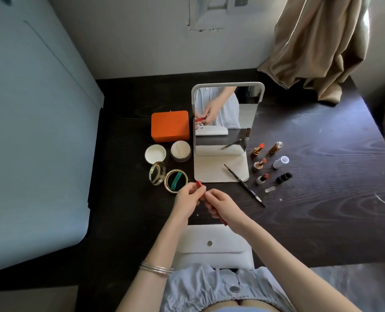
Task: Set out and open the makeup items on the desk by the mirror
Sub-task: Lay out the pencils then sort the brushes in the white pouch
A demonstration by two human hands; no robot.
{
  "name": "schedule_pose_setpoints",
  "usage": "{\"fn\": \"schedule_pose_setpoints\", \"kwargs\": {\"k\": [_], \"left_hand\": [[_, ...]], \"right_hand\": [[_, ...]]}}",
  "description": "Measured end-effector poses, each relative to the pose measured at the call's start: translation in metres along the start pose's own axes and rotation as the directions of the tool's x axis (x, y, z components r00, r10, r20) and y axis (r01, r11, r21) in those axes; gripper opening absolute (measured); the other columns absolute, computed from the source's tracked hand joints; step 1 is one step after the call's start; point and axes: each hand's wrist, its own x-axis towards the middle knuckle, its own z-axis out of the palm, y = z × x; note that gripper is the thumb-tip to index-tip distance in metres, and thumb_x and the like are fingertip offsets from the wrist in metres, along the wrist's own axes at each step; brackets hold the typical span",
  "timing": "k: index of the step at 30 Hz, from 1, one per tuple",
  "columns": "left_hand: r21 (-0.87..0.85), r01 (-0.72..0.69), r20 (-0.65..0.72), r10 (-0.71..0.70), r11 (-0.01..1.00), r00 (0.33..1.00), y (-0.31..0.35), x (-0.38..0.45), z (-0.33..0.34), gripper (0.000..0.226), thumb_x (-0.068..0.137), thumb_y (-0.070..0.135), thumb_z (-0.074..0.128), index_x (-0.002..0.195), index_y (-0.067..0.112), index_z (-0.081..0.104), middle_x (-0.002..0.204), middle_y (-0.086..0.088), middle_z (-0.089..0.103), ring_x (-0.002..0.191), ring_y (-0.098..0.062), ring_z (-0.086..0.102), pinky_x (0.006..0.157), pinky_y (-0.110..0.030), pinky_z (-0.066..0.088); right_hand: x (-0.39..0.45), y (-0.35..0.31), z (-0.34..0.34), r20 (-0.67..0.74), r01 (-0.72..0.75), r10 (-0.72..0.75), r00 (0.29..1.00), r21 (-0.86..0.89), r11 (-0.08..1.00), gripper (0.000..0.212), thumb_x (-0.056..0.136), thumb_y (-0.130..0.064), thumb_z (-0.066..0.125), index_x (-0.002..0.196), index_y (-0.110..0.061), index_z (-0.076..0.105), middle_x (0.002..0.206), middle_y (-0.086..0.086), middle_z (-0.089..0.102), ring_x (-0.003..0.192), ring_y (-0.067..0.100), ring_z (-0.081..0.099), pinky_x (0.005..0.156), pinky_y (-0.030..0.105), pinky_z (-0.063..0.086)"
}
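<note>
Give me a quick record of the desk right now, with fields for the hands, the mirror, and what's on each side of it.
hands: left hand and right hand both grip a red pencil
mirror: upright, mid-desk
left of mirror: orange box, open powder jar, open gold compact
right of mirror: three uncapped lipsticks, their caps, black brush
near edge: white pouch

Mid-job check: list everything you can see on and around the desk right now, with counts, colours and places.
mirror: 1, white frame, desk centre
orange box: 1, left of mirror
powder jar: 1, open, its white lid beside it
gold compact: 1, open, left of hands
open lipsticks: 3, right of mirror
caps: 4, gold, white, black, clear, right of lipsticks
brush: 1, dark, across mirror base
white pouch: 1, desk front
curtain: 1, beige, back right
red pencil: 1, in hands
left hand: grips pencil
right hand: grips pencil
</note>
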Motion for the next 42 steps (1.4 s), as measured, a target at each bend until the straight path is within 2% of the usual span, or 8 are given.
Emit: {"fn": "schedule_pose_setpoints", "kwargs": {"k": [9, 13, 20, 23, 28, 31, 37, 42], "left_hand": [[-0.227, 0.1, 0.14, -0.07, 0.969, 0.988, 0.0, 0.0, 0.006, 0.02, 0.098, 0.025, 0.049, 0.107, 0.011, 0.059, 0.091, -0.011, 0.062, 0.083, -0.019, 0.061, 0.069, -0.028, 0.056], [-0.246, 0.229, 0.24, -0.17, 0.942, 0.956, 0.0, -0.002, 0.008, 0.033, 0.102, 0.03, 0.035, 0.117, 0.01, 0.056, 0.086, -0.008, 0.062, 0.083, -0.02, 0.062, 0.085, -0.043, 0.055], [-0.123, 0.224, 0.296, -0.18, 0.967, 0.938, 0.0, -0.002, 0.006, 0.035, 0.104, 0.028, 0.031, 0.127, 0.01, 0.05, 0.108, -0.013, 0.062, 0.101, -0.025, 0.061, 0.09, -0.043, 0.053], [-0.061, 0.198, 0.27, -0.175, 0.978, 0.947, 0.0, -0.002, 0.006, 0.031, 0.104, 0.028, 0.03, 0.121, 0.01, 0.049, 0.098, -0.008, 0.059, 0.077, -0.017, 0.06, 0.07, -0.031, 0.054], [0.059, 0.025, 0.316, -0.043, 0.998, 0.948, 0.0, -0.003, 0.005, 0.031, 0.103, 0.027, 0.028, 0.086, 0.012, 0.049, 0.069, 0.002, 0.044, 0.051, -0.006, 0.033, 0.051, -0.022, 0.029], [0.185, -0.035, 0.301, -0.023, 0.982, 0.953, 0.001, -0.005, 0.014, 0.032, 0.103, 0.029, 0.028, 0.079, 0.016, 0.045, 0.063, 0.004, 0.039, 0.049, -0.006, 0.031, 0.048, -0.021, 0.027], [0.082, 0.103, 0.458, -0.129, 0.991, 0.879, 0.007, -0.003, -0.004, 0.035, 0.104, 0.033, 0.029, 0.074, 0.018, 0.04, 0.056, 0.007, 0.029, 0.043, -0.003, 0.021, 0.039, -0.015, 0.019], [-0.116, 0.407, 0.531, -0.29, 0.906, 0.796, 0.008, 0.0, -0.012, 0.039, 0.102, 0.035, 0.033, 0.069, 0.017, 0.041, 0.049, 0.009, 0.028, 0.036, -0.001, 0.02, 0.033, -0.012, 0.014]], "right_hand": [[0.002, -0.002, 0.001, 0.013, -0.004, -0.001, 1.0, 0.328, 0.945, 0.018, 0.1, -0.018, 0.042, 0.09, -0.009, 0.054, 0.07, 0.0, 0.05, 0.054, 0.006, 0.042, 0.047, 0.016, 0.033], [0.006, -0.004, 0.001, -0.083, 0.054, -0.027, 0.996, 0.348, 0.936, 0.022, 0.101, -0.023, 0.04, 0.094, -0.01, 0.056, 0.066, -0.001, 0.051, 0.055, 0.009, 0.048, 0.054, 0.02, 0.041], [0.001, -0.006, 0.018, -0.402, 0.071, -0.129, 0.907, -0.155, 0.985, 0.014, 0.095, -0.018, 0.051, 0.104, -0.014, 0.06, 0.101, 0.0, 0.058, 0.092, 0.008, 0.058, 0.073, 0.014, 0.044], [0.0, -0.006, 0.014, -0.476, 0.078, -0.246, 0.844, -0.345, 0.935, 0.009, 0.09, -0.027, 0.06, 0.094, -0.02, 0.064, 0.096, -0.007, 0.05, 0.099, 0.011, 0.05, 0.083, 0.022, 0.043], [0.004, -0.016, -0.003, -0.356, 0.02, -0.024, 0.934, -0.015, 1.0, 0.026, 0.089, -0.035, 0.061, 0.077, -0.012, 0.061, 0.067, 0.0, 0.058, 0.066, 0.012, 0.053, 0.062, 0.024, 0.042], [0.009, -0.016, -0.003, -0.331, 0.017, -0.024, 0.943, -0.022, 1.0, 0.029, 0.091, -0.031, 0.059, 0.071, -0.011, 0.051, 0.059, 0.003, 0.049, 0.055, 0.014, 0.046, 0.051, 0.021, 0.039], [0.005, -0.01, -0.005, -0.111, 0.045, -0.019, 0.994, 0.233, 0.971, 0.025, 0.098, -0.022, 0.047, 0.076, -0.011, 0.046, 0.06, 0.002, 0.046, 0.047, 0.006, 0.041, 0.049, 0.017, 0.036], [0.011, -0.004, 0.01, -0.204, 0.037, 0.008, 0.979, 0.217, 0.975, 0.028, 0.1, -0.027, 0.043, 0.076, -0.014, 0.047, 0.06, -0.002, 0.045, 0.058, 0.01, 0.046, 0.057, 0.021, 0.045]]}}
